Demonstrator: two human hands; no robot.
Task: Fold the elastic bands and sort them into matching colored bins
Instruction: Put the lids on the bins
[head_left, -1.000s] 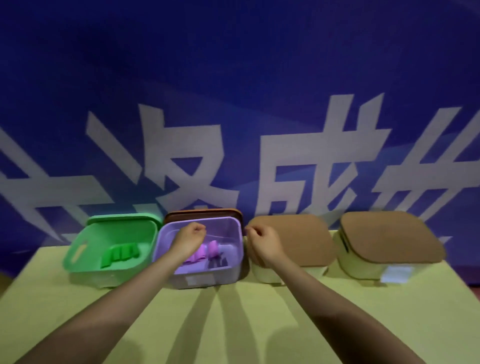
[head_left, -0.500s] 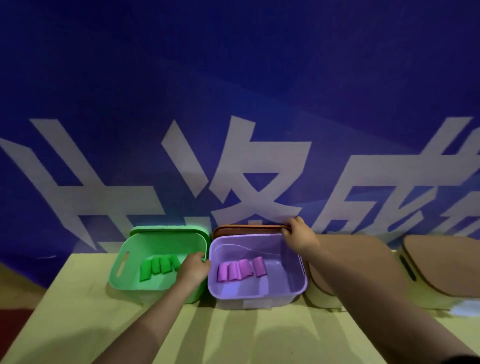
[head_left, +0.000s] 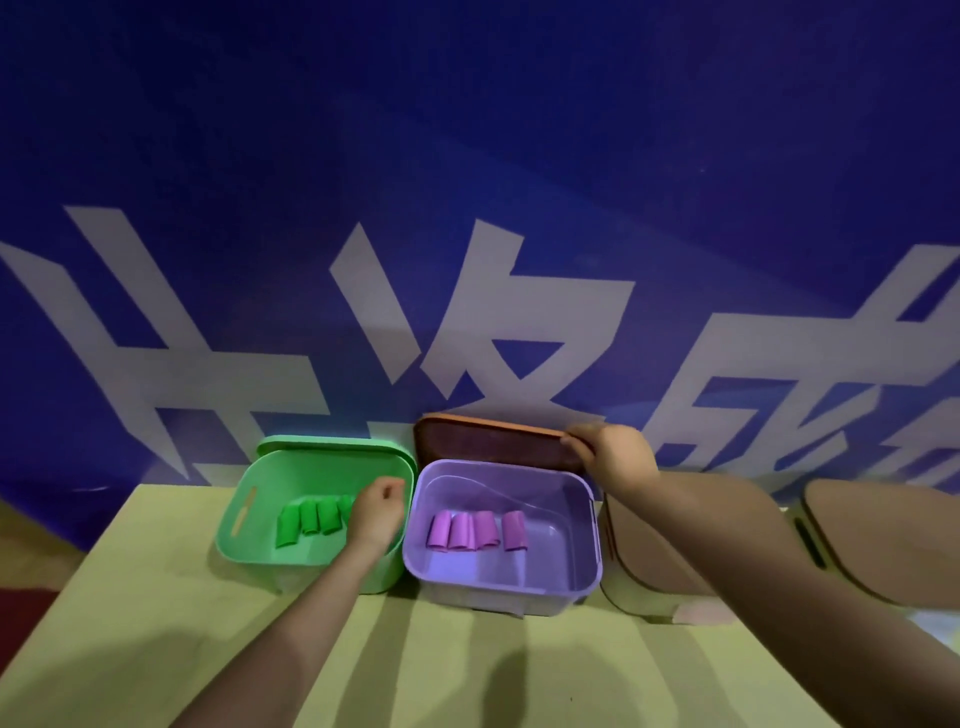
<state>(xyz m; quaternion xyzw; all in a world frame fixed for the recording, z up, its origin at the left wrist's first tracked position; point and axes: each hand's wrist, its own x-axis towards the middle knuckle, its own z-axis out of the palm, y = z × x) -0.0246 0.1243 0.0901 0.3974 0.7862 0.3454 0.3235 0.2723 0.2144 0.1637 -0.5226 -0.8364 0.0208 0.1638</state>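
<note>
A person's right hand (head_left: 613, 457) grips the corner of a brown lid (head_left: 493, 447) standing behind the purple bin (head_left: 587, 545), whose folded purple bands (head_left: 475, 530) lie below that grip, while the left hand (head_left: 376, 512), loosely curled and holding nothing, hovers beside green bands (head_left: 311, 519) in the green bin (head_left: 244, 530).

**Four bins in a row on the desk**

Four bins stand side by side near the far edge of the desk (head_left: 156, 649), before a banner (head_left: 467, 208). The first bin (head_left: 234, 535), at the far left, holds a row of folded bands (head_left: 306, 519). The second bin (head_left: 592, 525) touches it on the right and holds another row of bands (head_left: 475, 530). Behind the second bin a lid (head_left: 488, 447) stands on edge. Right of it are a third bin (head_left: 654, 566) and a fourth bin (head_left: 883, 540), both with lids on top. The left hand (head_left: 376, 512) is over the first bin; the right hand (head_left: 613, 457) is on the standing lid.
</note>
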